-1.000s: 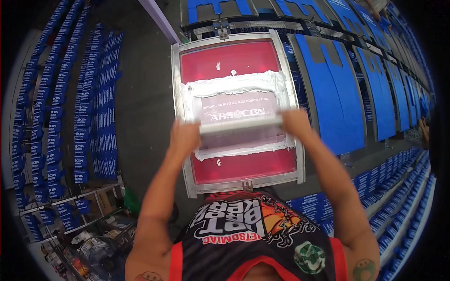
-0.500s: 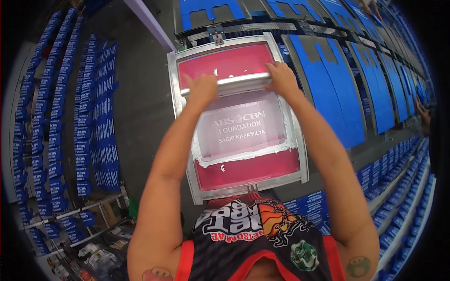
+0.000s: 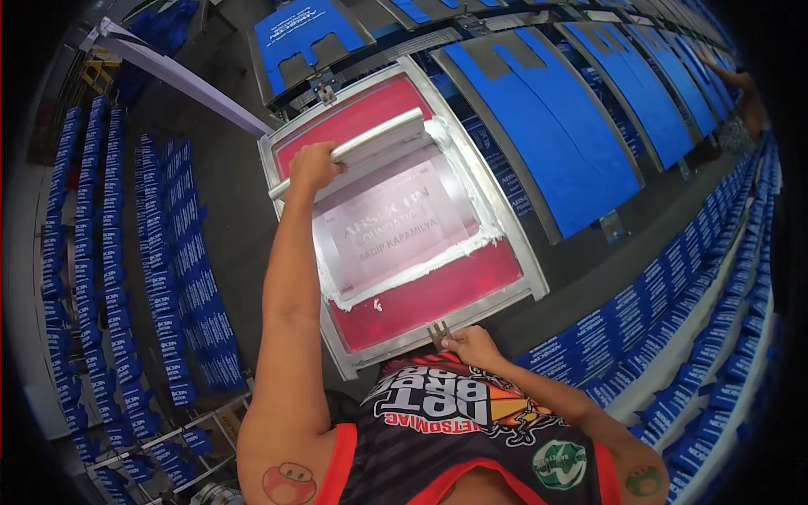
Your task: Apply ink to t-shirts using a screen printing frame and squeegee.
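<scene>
A screen-printing frame [image 3: 531, 279], metal-edged with a red border and white ink around its pale printed mesh, lies tilted in the middle. A long silver squeegee [image 3: 379, 135] crosses its far part. My left hand [image 3: 316, 168] is closed on the squeegee's left half. My right hand [image 3: 463, 343] is at the frame's near edge, fingers closed on a small metal bracket [image 3: 438, 333].
Blue cut fabric pieces lie on grey boards [image 3: 564, 151] at right and beyond the frame [image 3: 295, 38]. Rows of printed blue pieces [image 3: 172, 278] hang both sides. A pale purple post [image 3: 194, 84] stands upper left. Another person's arm [image 3: 728, 76] is at far right.
My right hand has let go of the squeegee and moved down to the near bracket. The squeegee has moved toward the frame's far end, still in my left hand. The view has turned somewhat.
</scene>
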The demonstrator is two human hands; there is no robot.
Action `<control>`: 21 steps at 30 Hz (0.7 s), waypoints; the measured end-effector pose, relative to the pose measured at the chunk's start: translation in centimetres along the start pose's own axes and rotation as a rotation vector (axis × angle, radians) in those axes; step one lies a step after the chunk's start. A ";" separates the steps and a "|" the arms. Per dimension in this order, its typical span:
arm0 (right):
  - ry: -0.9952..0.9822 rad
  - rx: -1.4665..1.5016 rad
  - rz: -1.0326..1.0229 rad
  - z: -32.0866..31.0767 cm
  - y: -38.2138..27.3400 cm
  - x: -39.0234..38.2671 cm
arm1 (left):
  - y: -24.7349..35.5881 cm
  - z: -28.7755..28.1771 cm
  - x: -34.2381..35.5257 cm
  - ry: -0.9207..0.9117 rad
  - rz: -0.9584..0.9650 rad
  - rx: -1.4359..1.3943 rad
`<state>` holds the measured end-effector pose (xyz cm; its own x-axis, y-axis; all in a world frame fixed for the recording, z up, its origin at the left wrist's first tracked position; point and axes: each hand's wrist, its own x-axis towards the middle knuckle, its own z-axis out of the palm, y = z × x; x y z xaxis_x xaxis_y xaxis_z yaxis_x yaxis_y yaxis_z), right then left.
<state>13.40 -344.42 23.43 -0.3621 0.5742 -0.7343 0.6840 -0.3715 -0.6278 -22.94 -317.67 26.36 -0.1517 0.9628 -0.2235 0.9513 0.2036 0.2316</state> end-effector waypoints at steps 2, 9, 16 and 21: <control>-0.027 0.007 -0.014 -1.1 -2.7 -1.9 | 0.4 -0.7 -0.8 0.003 0.009 -0.015; -0.049 0.273 -0.076 -0.1 -0.9 -0.8 | 4.0 3.5 -12.7 -0.018 0.022 0.051; -0.031 0.251 -0.060 0.1 0.4 -0.4 | 9.9 5.8 -23.4 0.059 0.039 -0.042; -0.071 0.290 -0.071 0.4 0.8 0.0 | 5.8 1.1 -12.1 0.028 0.014 0.042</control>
<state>13.68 -344.99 22.87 -0.4528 0.5580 -0.6954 0.4496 -0.5306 -0.7185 -15.31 -328.31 29.36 -0.1451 0.9702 -0.1939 0.9636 0.1830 0.1947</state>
